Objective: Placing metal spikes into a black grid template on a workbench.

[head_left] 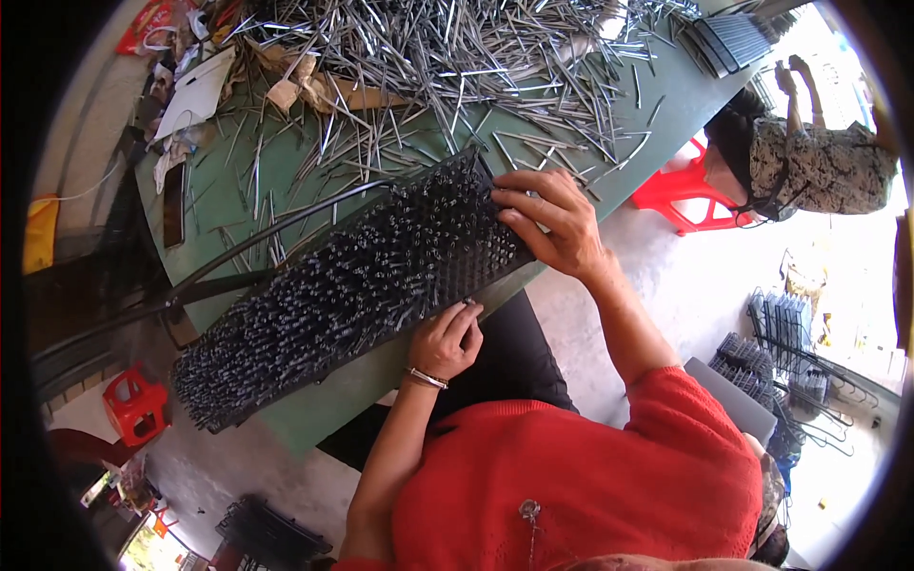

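one right hand point(552, 224) is bending loosely at right end of black rack point(455, 284); one left hand point(446, 341) half-curling near-side; grips unclear; dark rods point(333, 276) filling rack.

From the wearer's head, the fisheye view looks steeply down over the red top point(571, 476), close above the left hand point(446, 343) and right hand point(560, 226). It faces across the green table point(309, 416), taking in floor point(619, 262) to left and right.
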Demonstrator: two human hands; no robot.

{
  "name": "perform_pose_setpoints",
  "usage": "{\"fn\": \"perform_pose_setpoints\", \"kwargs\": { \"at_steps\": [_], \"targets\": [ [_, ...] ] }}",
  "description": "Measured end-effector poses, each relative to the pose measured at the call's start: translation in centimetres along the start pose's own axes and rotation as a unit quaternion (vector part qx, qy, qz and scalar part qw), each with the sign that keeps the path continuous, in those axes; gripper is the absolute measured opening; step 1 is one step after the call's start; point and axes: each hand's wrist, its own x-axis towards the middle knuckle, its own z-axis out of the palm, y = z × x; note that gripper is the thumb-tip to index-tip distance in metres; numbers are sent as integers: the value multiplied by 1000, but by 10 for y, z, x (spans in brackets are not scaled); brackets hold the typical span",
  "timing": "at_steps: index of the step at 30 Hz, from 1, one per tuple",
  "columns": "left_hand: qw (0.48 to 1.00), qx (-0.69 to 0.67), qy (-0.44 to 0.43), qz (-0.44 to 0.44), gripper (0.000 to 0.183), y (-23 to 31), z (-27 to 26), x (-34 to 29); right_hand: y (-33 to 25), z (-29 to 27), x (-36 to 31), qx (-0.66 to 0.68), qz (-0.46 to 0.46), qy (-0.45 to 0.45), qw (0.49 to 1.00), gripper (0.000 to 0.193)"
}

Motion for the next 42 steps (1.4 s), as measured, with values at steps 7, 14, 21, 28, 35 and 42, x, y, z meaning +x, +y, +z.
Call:
{"fn": "perform_pose_setpoints", "kwargs": {
  "at_steps": [7, 14, 21, 28, 35, 42],
  "targets": [
    [987, -55, -15, 147, 17, 29, -24, 5, 47, 9, -27, 15, 218, 133, 967, 20],
    [995, -57, 68, -50, 18, 83, -119, 176, 76, 19, -58, -48, 191, 130, 972, 18],
    [899, 137, -221, -353, 84, -43, -74, 326, 79, 23, -48, -61, 126, 137, 981, 17],
    [813, 322, -209, -437, 114, -58, -28, 344, 77, 18, -46, -88, 141, 170, 971, 20],
    [820, 358, -300, -331, 92, -71, -45, 350, 111, 30, 44, -204, 119, 39, 971, 80],
    [843, 399, -350, 88, 101, -40, -57, 353, 145, 62, 73, -214, 249, -125, 936, 63]
  ]
}}
